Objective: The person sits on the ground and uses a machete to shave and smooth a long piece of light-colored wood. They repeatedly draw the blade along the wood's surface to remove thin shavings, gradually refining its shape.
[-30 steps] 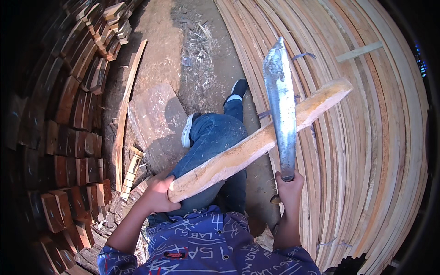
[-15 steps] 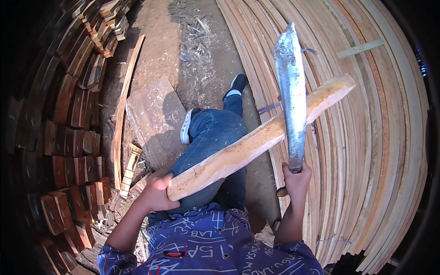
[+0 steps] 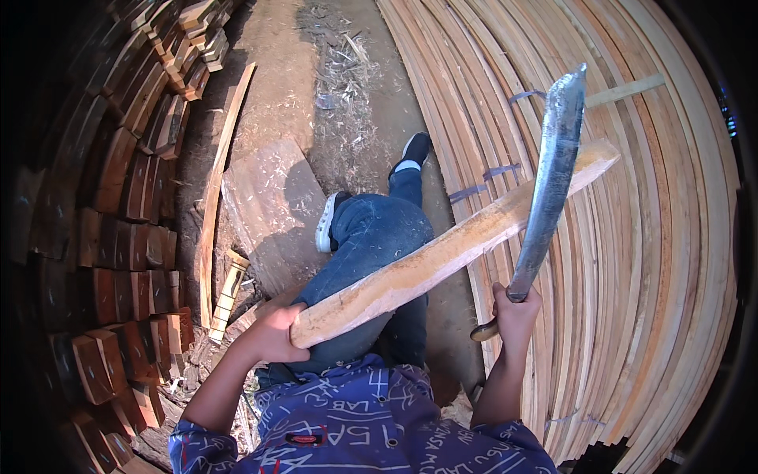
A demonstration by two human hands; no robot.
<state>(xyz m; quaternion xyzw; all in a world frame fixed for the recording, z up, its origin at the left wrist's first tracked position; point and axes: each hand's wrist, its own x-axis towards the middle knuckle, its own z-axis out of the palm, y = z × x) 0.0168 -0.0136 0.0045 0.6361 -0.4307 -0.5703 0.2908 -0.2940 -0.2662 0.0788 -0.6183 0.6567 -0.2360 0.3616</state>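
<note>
My left hand point(image 3: 278, 336) is closed round the near end of a long, pale piece of wood point(image 3: 418, 272). The wood slants up and away to the right, passing over my jeans-clad leg point(image 3: 379, 229), with its far end above the stacked boards. In my right hand point(image 3: 517, 312) is the handle of a machete point(image 3: 553, 174); the handle's butt sticks out below my fist. Its broad, worn steel blade points up and leans right, crossing in front of the wood's far part. Whether blade and wood touch, I cannot tell.
Long sawn boards point(image 3: 632, 261) fill the right side. Cut timber blocks point(image 3: 130, 292) are piled high on the left. On the ground lie a flat sheet point(image 3: 264, 205), a narrow plank point(image 3: 217, 189), a yellowish tool-like piece point(image 3: 229, 296) and wood shavings point(image 3: 347, 87).
The machete's blade has tipped to the right, its point now lower and farther right along the wood. The left hand keeps its hold, and the wood has barely shifted.
</note>
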